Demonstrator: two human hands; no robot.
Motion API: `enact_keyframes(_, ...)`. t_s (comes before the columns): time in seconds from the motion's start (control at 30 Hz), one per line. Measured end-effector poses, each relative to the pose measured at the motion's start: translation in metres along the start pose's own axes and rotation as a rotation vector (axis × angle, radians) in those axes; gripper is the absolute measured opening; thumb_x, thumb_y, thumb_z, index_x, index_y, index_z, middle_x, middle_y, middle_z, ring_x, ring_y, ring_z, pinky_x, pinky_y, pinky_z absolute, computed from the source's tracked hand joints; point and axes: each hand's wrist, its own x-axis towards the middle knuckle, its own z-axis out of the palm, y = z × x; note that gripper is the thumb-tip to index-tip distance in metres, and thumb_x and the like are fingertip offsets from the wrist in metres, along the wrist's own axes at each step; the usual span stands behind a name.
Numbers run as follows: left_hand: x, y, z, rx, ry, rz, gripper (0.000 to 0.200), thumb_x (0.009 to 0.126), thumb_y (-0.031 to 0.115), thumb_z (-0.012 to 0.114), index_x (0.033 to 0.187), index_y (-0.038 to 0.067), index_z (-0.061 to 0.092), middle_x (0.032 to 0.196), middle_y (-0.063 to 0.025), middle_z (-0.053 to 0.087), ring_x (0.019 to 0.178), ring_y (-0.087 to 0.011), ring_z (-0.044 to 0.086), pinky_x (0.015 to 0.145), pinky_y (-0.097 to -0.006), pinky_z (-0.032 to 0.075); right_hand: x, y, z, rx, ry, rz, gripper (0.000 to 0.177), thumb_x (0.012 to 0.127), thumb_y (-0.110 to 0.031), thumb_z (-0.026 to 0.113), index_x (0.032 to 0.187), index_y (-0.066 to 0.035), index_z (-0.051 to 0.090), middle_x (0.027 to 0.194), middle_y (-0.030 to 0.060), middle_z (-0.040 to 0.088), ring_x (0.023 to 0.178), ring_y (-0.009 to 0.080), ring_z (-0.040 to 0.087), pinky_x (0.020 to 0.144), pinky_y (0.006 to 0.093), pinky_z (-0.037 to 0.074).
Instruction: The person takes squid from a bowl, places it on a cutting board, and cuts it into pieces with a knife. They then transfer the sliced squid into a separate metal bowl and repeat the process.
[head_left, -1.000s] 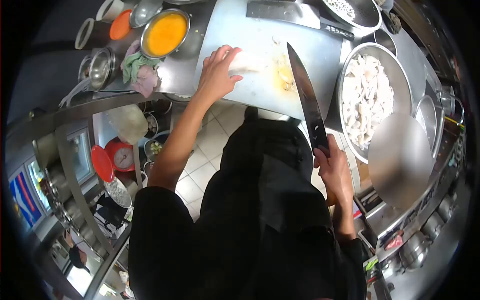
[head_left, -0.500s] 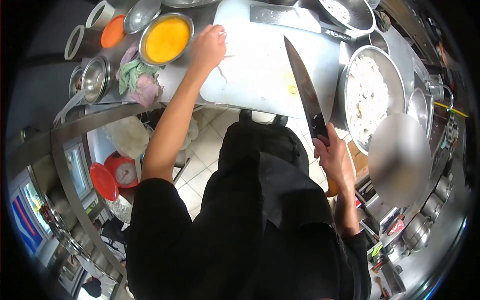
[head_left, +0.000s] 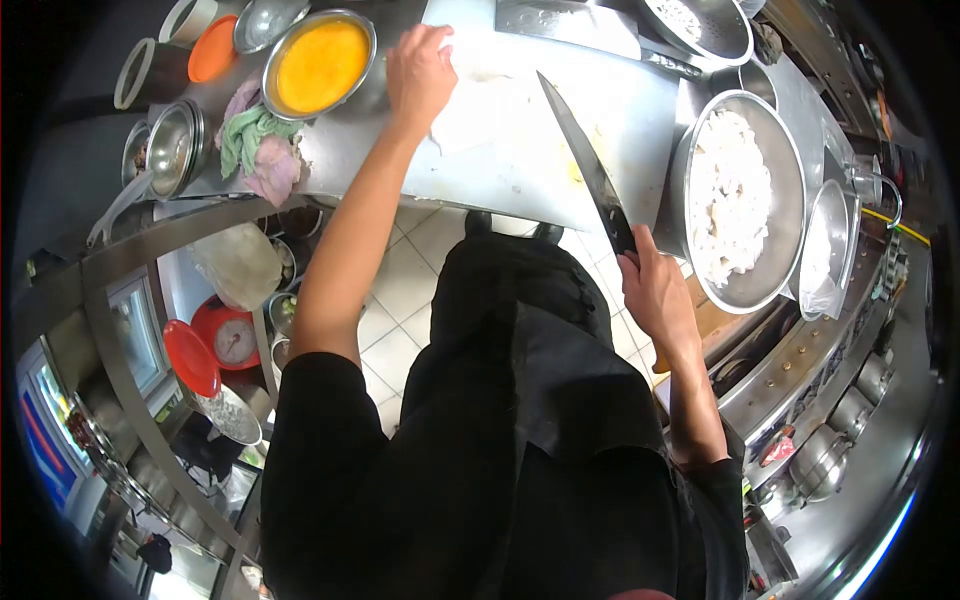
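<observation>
My right hand (head_left: 657, 285) is wrapped round the black handle of a long knife (head_left: 580, 145), whose blade points up and left over the near part of the white cutting board (head_left: 640, 130). At the board's left edge, my left hand (head_left: 422, 75) has its fingers curled round something white, too small to make out. A thin whitish sheet or film lies on the board beside it. Yellow bits show near the blade. A cleaver (head_left: 570, 28) rests across the board's far side.
Left of the board are a bowl of yellow liquid (head_left: 322, 65), crumpled cloths (head_left: 250, 140) and stacked metal bowls (head_left: 175, 148). To the right stands a large metal bowl (head_left: 790, 200) of white pieces, with a colander (head_left: 735, 35) behind it.
The knife and my right hand have shifted left and slightly up. My left hand is a little higher against the board. The blurred patch by the large bowl is gone, and the view has shifted slightly.
</observation>
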Motion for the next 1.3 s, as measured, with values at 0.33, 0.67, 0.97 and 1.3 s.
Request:
enact_keyframes(0.33, -0.006, 0.007, 0.000, 0.113, -0.252, 0.016, 0.019, 0.081, 0.015, 0.065, 0.099, 0.010, 0.067, 0.088, -0.0076, 0.062, 0.087, -0.0307, 0.058, 0.080, -0.0393, 0.045, 0.002, 0.000, -0.003, 0.041, -0.085, 0.099, 0.035, 0.087, -0.005, 0.054, 0.120, 0.005, 0.046, 0.074, 0.0255, 0.063, 0.071, 0.0415, 0.063, 0.067, 0.0434, 0.048)
enact_keyframes(0.67, -0.010, 0.045, -0.059, -0.826, -0.416, -0.539, 0.021, 0.088, 0.012, 0.058, 0.097, -0.006, 0.061, 0.087, -0.0086, 0.066, 0.085, -0.0156, 0.061, 0.073, -0.0313, 0.047, -0.001, -0.005, -0.025, 0.170, -0.016, 0.171, 0.037, 0.090, -0.007, 0.053, 0.124, 0.005, 0.044, 0.071, 0.0211, 0.063, 0.062, 0.0260, 0.063, 0.063, 0.0355, 0.049)
enact_keyframes(0.97, -0.131, 0.049, -0.091, -0.679, -0.475, -1.010, 0.008, 0.085, -0.002, 0.058, 0.092, -0.003, 0.060, 0.089, -0.0094, 0.064, 0.081, -0.0197, 0.062, 0.070, -0.0308, 0.051, -0.009, -0.004, -0.010, 0.118, -0.010, 0.129, 0.037, 0.089, -0.008, 0.055, 0.123, 0.004, 0.044, 0.075, 0.0247, 0.064, 0.068, 0.0374, 0.064, 0.065, 0.0421, 0.048)
enact_keyframes(1.3, -0.017, 0.029, -0.009, 0.020, -0.374, -0.049, 0.021, 0.076, 0.007, 0.064, 0.096, 0.007, 0.061, 0.100, -0.0152, 0.059, 0.092, -0.0331, 0.058, 0.079, -0.0416, 0.047, 0.006, -0.013, 0.020, -0.046, 0.005, 0.027, 0.024, 0.087, -0.006, 0.051, 0.107, -0.004, 0.039, 0.065, 0.0248, 0.058, 0.065, 0.0446, 0.059, 0.058, 0.0522, 0.046)
